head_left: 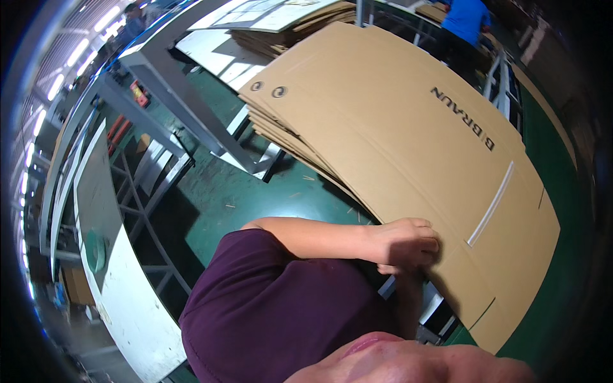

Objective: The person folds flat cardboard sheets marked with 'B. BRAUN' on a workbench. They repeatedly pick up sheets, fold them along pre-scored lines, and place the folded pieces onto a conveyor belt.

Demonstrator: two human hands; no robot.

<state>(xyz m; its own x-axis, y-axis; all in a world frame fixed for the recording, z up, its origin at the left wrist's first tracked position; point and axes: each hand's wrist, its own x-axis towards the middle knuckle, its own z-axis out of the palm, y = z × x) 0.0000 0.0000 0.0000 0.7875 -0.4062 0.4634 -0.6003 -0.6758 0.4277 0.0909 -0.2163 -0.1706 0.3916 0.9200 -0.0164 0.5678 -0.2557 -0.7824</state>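
Observation:
A large flat cardboard sheet (383, 127), tan with dark print and a white strip, lies on top of a stack of similar sheets (287, 137). My left arm reaches across to its near edge. There my left hand (408, 244) is closed, its fingers curled over the edge; whatever they hold is hidden. My right forearm, in shadow, rises just below the left hand. The right hand is mostly covered by the left one, so its fingers cannot be made out.
Another pile of cardboard (274, 41) lies on a white-topped table beyond. Grey metal frames (185, 96) stand to the left. A long white-topped bench (131, 293) holds a green tape roll (95, 251). A co-worker in a blue shirt (466, 20) is at the far right.

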